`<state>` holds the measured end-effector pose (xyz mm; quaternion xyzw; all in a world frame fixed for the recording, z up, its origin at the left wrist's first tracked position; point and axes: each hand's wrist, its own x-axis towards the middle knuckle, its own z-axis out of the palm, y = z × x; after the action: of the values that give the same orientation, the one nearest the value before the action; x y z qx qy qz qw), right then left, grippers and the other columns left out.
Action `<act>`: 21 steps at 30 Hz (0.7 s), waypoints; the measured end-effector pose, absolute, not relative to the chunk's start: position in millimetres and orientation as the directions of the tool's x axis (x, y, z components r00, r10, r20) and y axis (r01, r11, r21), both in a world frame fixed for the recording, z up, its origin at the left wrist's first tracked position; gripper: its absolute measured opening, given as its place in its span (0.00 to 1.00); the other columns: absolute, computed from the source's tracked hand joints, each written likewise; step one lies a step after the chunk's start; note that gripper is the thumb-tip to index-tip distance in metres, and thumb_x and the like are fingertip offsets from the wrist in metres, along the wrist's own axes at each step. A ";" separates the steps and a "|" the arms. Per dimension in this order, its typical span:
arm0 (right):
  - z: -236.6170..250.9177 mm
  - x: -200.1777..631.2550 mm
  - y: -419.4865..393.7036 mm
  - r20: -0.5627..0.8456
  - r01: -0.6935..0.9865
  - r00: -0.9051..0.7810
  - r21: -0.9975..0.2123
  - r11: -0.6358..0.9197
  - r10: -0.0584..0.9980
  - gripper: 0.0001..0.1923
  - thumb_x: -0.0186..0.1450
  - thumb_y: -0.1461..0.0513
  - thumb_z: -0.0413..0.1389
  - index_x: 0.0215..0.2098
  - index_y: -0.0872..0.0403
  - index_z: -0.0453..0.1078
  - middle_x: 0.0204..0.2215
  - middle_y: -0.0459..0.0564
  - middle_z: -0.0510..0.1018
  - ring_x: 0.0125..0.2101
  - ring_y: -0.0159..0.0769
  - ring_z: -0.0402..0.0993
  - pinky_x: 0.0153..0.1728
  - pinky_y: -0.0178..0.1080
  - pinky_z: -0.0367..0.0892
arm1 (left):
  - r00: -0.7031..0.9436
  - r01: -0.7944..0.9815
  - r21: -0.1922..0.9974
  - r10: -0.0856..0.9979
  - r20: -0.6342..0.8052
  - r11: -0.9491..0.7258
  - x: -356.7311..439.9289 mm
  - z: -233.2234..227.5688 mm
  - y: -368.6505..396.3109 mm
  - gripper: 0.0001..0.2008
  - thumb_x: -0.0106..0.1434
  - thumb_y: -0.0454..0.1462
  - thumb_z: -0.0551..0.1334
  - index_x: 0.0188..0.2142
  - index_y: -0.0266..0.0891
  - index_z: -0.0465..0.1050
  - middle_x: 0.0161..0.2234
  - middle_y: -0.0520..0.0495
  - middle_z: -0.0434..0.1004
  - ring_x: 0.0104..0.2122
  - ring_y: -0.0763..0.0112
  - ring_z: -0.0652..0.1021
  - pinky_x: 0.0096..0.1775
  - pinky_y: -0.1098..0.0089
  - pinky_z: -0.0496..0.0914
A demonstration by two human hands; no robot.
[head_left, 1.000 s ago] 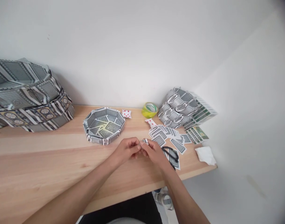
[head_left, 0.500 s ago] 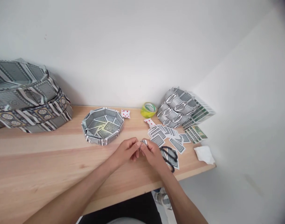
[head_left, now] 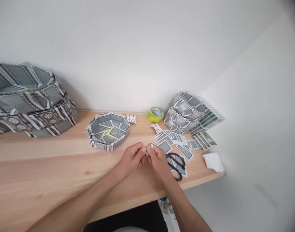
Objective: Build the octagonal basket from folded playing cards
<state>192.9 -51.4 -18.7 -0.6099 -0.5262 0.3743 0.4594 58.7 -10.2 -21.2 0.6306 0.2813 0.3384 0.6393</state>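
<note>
The left hand [head_left: 131, 158] and the right hand [head_left: 158, 158] meet fingertip to fingertip above the near middle of the table [head_left: 41, 167], both pinched together on one small folded card piece [head_left: 147, 149]; only a sliver of it shows between the thumbs and forefingers, pale with a grey pattern, so its full shape cannot be told; what shows seems to run left to right, from one hand's grip into the other's, though that is too small to be sure of; the piece lies squarely between the two hands, neither one nearer than the other, and it is held clear of the wood rather than resting on it; just to the right of the right hand, partly under its wrist, lie black-handled scissors [head_left: 176, 162] on top of loose playing cards [head_left: 172, 140] that fan out face down toward the far right; a single red-pipped card [head_left: 156, 128] lies at the far edge of that scatter; beyond the left hand, toward the far side, sits an octagonal card tray [head_left: 108, 130], apart from both hands; a yellow tape roll [head_left: 154, 114] stands by the wall, with a stack of woven card rings [head_left: 184, 111] to its right and a larger card basket [head_left: 29, 100] at the far left; a white crumpled tissue [head_left: 213, 161] lies at the right end of the table.
</note>
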 end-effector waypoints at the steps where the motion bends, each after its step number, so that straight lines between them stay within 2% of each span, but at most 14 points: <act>1: -19.0 193.1 -50.5 0.029 0.305 0.159 -0.952 -0.022 0.987 0.21 0.68 0.52 0.46 0.20 0.51 0.51 0.14 0.38 0.56 0.18 0.27 0.54 0.21 0.33 0.52 | 0.610 -0.084 0.996 0.789 0.067 -0.019 58.8 -21.8 -10.0 0.18 0.66 0.48 0.53 0.24 0.39 0.61 0.19 0.55 0.64 0.18 0.78 0.65 0.23 0.75 0.59; 3: -19.2 193.6 -49.3 0.039 0.333 0.157 -0.943 -0.016 0.987 0.21 0.69 0.52 0.46 0.20 0.51 0.51 0.14 0.38 0.55 0.18 0.28 0.54 0.22 0.33 0.53 | 0.599 -0.084 0.996 0.798 0.060 -0.012 59.1 -23.5 -9.0 0.18 0.66 0.47 0.53 0.24 0.39 0.60 0.18 0.56 0.63 0.18 0.78 0.64 0.22 0.75 0.58; 5: -17.7 194.1 -49.5 0.092 0.401 0.201 -0.916 0.004 0.975 0.18 0.68 0.53 0.47 0.23 0.52 0.57 0.17 0.39 0.61 0.21 0.29 0.59 0.25 0.33 0.57 | 0.563 -0.057 0.998 0.825 0.051 -0.023 58.8 -24.9 -7.6 0.19 0.66 0.47 0.52 0.22 0.39 0.59 0.17 0.56 0.62 0.17 0.78 0.63 0.23 0.75 0.57; 7: -14.5 194.3 -52.2 0.205 0.521 0.264 -0.853 0.039 0.942 0.12 0.68 0.55 0.49 0.32 0.53 0.66 0.27 0.44 0.71 0.28 0.32 0.66 0.31 0.35 0.62 | 0.506 -0.003 0.999 0.861 0.045 -0.050 58.1 -25.1 -6.3 0.19 0.66 0.45 0.52 0.21 0.39 0.58 0.16 0.56 0.62 0.18 0.77 0.63 0.23 0.74 0.57; 9: -11.1 193.9 -57.1 0.314 0.641 0.274 -0.764 0.071 0.909 0.11 0.68 0.56 0.50 0.43 0.53 0.69 0.36 0.49 0.74 0.36 0.35 0.69 0.37 0.37 0.64 | 0.442 0.062 0.993 0.895 0.059 -0.096 57.2 -24.0 -5.6 0.19 0.65 0.44 0.53 0.20 0.39 0.57 0.16 0.56 0.60 0.19 0.76 0.63 0.24 0.74 0.56; 12: -10.2 192.0 -64.8 0.371 0.742 0.170 -0.657 0.129 0.913 0.12 0.68 0.58 0.51 0.47 0.51 0.70 0.42 0.51 0.74 0.41 0.38 0.70 0.41 0.39 0.65 | 0.405 0.127 0.979 0.910 0.093 -0.157 56.7 -21.6 -5.9 0.18 0.65 0.42 0.53 0.20 0.40 0.56 0.17 0.57 0.57 0.21 0.76 0.62 0.25 0.73 0.56; 15: -15.6 189.6 -68.6 0.365 0.745 0.110 -0.646 0.166 0.925 0.13 0.68 0.59 0.51 0.48 0.51 0.70 0.42 0.51 0.75 0.40 0.37 0.72 0.40 0.37 0.65 | 0.445 0.133 0.978 0.892 0.084 -0.159 57.1 -20.8 -7.7 0.18 0.66 0.43 0.52 0.22 0.40 0.56 0.18 0.57 0.59 0.21 0.75 0.64 0.26 0.73 0.57; 17: -19.6 188.7 -69.1 0.358 0.744 0.113 -0.649 0.160 0.927 0.12 0.68 0.59 0.51 0.47 0.51 0.71 0.38 0.50 0.76 0.36 0.35 0.72 0.37 0.37 0.65 | 0.484 0.107 0.984 0.872 0.075 -0.144 57.3 -21.0 -9.3 0.18 0.68 0.45 0.49 0.24 0.40 0.57 0.19 0.56 0.61 0.21 0.75 0.66 0.25 0.73 0.59; 21: -21.4 188.6 -68.6 0.324 0.710 0.155 -0.694 0.123 0.933 0.08 0.67 0.59 0.52 0.37 0.52 0.72 0.31 0.47 0.76 0.31 0.35 0.71 0.34 0.36 0.64 | 0.543 0.081 0.984 0.835 0.088 -0.156 57.6 -22.3 -13.3 0.18 0.70 0.47 0.46 0.27 0.41 0.58 0.20 0.56 0.65 0.21 0.74 0.69 0.25 0.74 0.61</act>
<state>188.6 -68.6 -21.4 -0.6473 -0.6346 0.1405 0.3982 57.6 -13.3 -22.3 0.6805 0.3366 0.3392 0.5555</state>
